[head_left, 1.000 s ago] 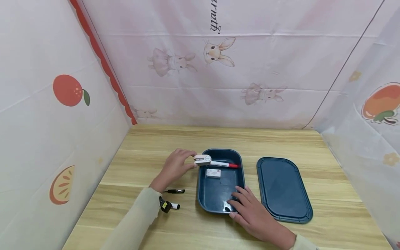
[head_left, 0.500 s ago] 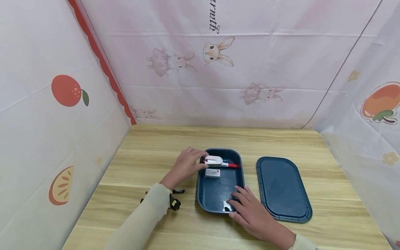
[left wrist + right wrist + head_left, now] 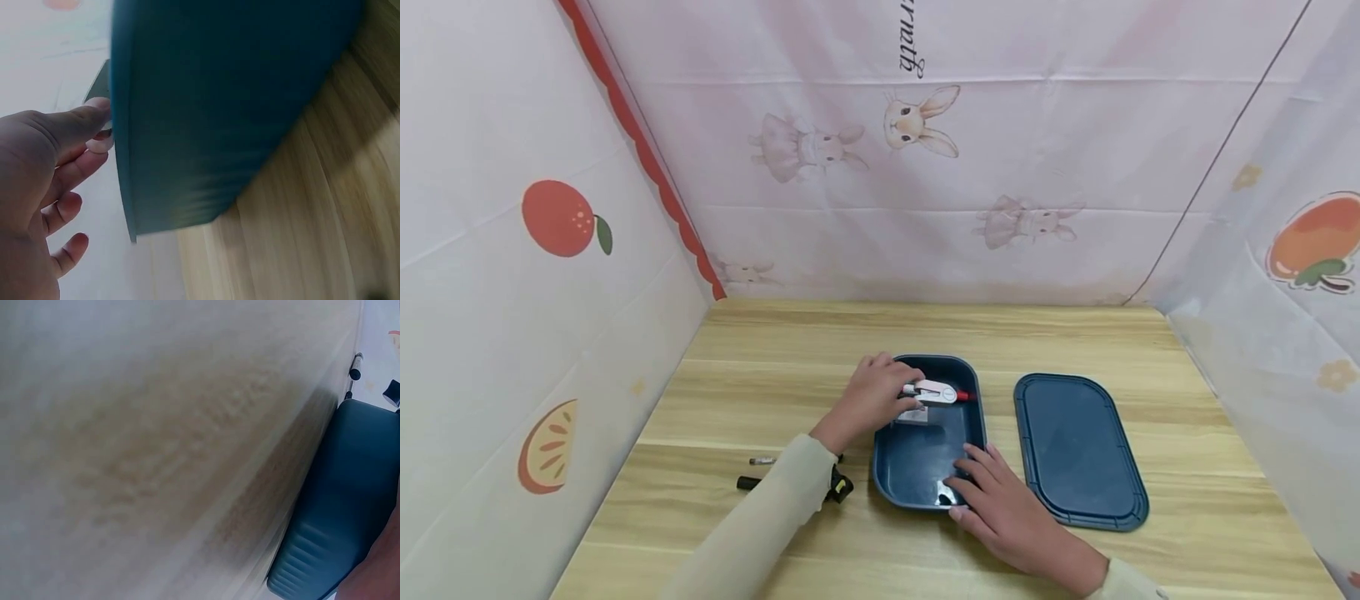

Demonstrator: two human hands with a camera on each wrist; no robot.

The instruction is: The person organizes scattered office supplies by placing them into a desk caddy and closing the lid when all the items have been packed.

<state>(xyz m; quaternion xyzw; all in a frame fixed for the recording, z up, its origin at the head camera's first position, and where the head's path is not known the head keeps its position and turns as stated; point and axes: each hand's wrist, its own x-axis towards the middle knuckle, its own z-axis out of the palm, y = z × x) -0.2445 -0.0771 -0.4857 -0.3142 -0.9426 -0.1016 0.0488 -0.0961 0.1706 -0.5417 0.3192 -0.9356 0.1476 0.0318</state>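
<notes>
I saw the left hand [image 3: 880,388] pinching a small white stapler [image 3: 936,392] at the blue plastic box's [image 3: 917,471] far end, above a red-capped marker [image 3: 964,397]; the right hand [image 3: 1003,512], fingers apart, touched its near corner.

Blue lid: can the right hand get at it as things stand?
Probably yes: the blue lid lies just beside the right hand, with nothing on top; the hand would only have to clear the blue tray.

One tray [image 3: 917,467], one lid [image 3: 1081,450], one stapler [image 3: 936,391], one small carton [image 3: 917,414], two markers [image 3: 964,397] [image 3: 748,482], one pen [image 3: 762,460]
</notes>
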